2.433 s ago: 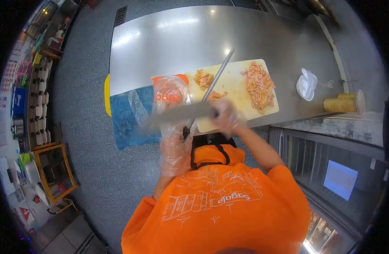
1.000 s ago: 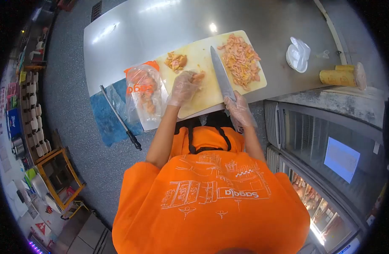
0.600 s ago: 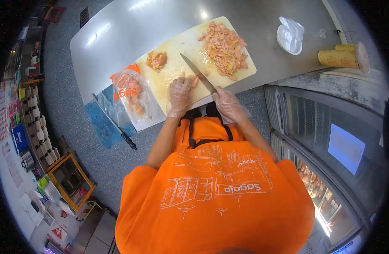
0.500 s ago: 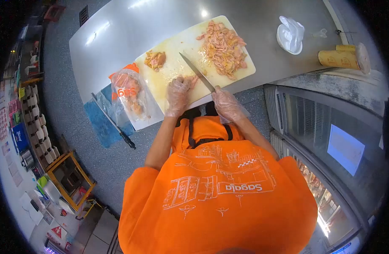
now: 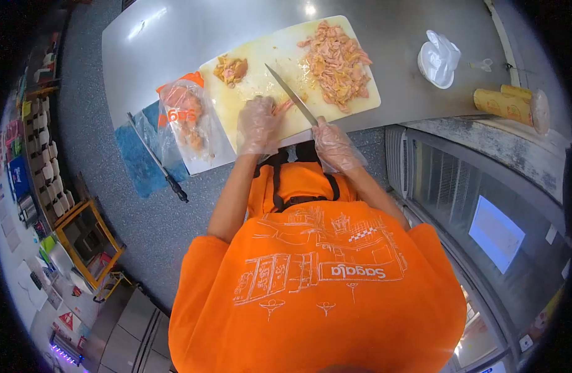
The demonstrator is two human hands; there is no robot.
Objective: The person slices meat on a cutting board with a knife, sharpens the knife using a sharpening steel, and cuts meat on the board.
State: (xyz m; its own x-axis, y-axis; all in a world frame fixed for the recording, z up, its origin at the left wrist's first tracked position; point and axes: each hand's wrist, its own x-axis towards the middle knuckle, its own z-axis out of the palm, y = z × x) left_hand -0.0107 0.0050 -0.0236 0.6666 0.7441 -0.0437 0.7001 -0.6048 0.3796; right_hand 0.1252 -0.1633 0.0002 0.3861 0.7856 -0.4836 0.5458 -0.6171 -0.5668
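Note:
A long-bladed kitchen knife [image 5: 291,94] lies angled over the white cutting board [image 5: 261,81]. My right hand [image 5: 333,146], in a clear plastic glove, is closed around its handle. My left hand [image 5: 259,126], gloved the same way, presses curled fingers on a piece of raw meat [image 5: 283,107] left of the blade; the fingers partly hide it. Beyond that hand sits a small clump of uncut meat [image 5: 230,69]. A large heap of sliced raw meat [image 5: 338,65], probably chicken, covers the board's right end.
Left of the board, a clear plastic bag with meat [image 5: 185,118] lies beside a sharpening steel [image 5: 150,149] on a blue cloth [image 5: 133,163]. On the steel table [image 5: 385,31] stand a white bowl with a plastic bag [image 5: 436,65] and, farther right, cling film rolls [image 5: 503,105].
The whole view has shifted slightly. My left hand has changed its pose on the meat, its back now turned more upward. The knife stays in my right hand at about the same slant.

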